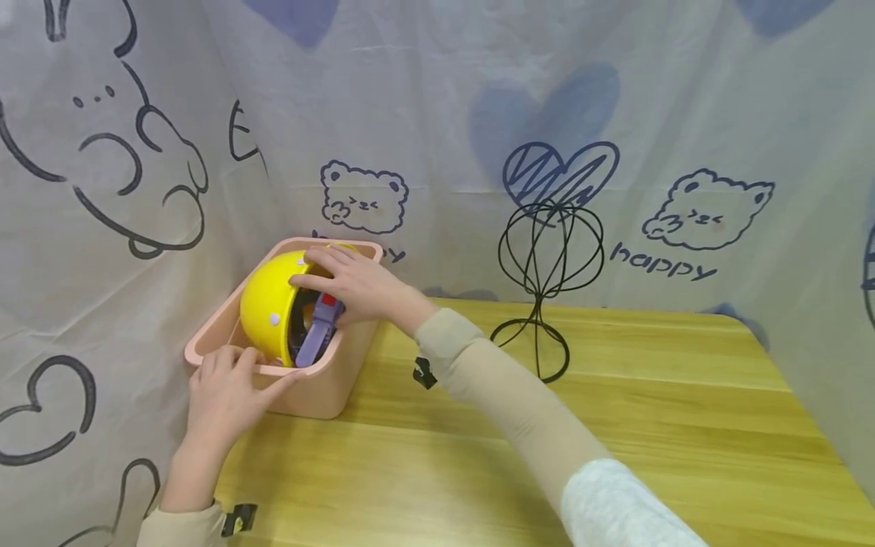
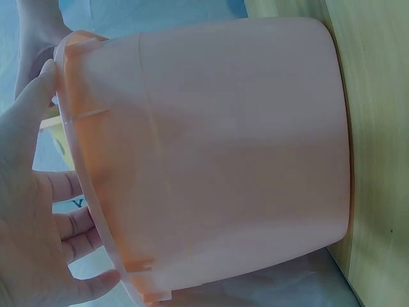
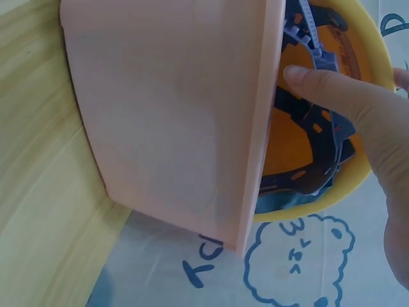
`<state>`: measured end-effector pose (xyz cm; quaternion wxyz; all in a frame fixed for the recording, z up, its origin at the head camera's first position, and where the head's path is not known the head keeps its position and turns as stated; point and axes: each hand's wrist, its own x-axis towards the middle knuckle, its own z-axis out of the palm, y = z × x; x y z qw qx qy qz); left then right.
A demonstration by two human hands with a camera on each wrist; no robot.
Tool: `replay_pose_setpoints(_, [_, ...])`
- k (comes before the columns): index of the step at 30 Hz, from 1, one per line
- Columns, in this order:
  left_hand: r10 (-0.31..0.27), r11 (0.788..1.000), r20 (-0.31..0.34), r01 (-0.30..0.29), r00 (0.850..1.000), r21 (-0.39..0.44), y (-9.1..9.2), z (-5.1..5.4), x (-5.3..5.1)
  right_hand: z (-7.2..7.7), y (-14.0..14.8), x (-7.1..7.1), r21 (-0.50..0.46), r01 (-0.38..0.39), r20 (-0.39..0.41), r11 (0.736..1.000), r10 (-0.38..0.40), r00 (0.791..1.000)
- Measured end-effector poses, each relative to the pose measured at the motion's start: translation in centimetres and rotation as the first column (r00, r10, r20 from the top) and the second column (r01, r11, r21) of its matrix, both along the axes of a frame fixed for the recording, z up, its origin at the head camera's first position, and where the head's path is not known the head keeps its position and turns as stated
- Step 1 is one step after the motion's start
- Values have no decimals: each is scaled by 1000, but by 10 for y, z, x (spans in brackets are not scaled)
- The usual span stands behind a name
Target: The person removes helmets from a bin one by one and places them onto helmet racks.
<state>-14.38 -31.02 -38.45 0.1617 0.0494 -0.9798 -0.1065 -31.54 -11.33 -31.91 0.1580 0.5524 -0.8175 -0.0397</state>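
In the head view, a yellow hard hat (image 1: 263, 300) sits tilted inside a pink plastic bin (image 1: 342, 380), its open underside turned to the right. My right hand (image 1: 358, 285) grips the hat by its edge. The right wrist view shows the thumb (image 3: 313, 86) inside the shell, beside the dark suspension straps (image 3: 319, 137). A purple strap piece with a red part (image 1: 321, 330) hangs at the hat's opening. My left hand (image 1: 225, 391) holds the bin's near rim, its fingers over the edge and the thumb along the outside (image 2: 38, 96).
A black wire stand (image 1: 540, 296) with a round cage top stands on the wooden table (image 1: 615, 441), right of the bin. Printed fabric curtains (image 1: 437, 114) hang behind the table and at its left, close to the bin.
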Motion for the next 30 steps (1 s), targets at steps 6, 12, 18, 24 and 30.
replay_pose_setpoints(6, [0, 1000, -16, 0, 1000, -5, -1, -2, 3, -9, 6, -3, -46, -62, -40, 997, 60, 997])
replay_pose_setpoints(12, [-4, 1000, -41, 4, 999, -11, -1, -4, 4, -18, 12, -8, -113, -58, -82, 992, 49, 995])
replay_pose_setpoints(18, [-7, 1000, -41, 7, 999, -1, -1, -6, 4, -24, 16, -11, -166, -65, -91, 984, 50, 995])
replay_pose_setpoints(24, [-5, 1000, -52, 4, 999, -10, -1, -6, 5, -28, 15, -11, -183, -113, -138, 977, 89, 986])
replay_pose_setpoints(30, [-10, 1000, -85, 9, 996, -14, -1, -6, 3, -21, 16, -13, -184, -89, -162, 979, 60, 985])
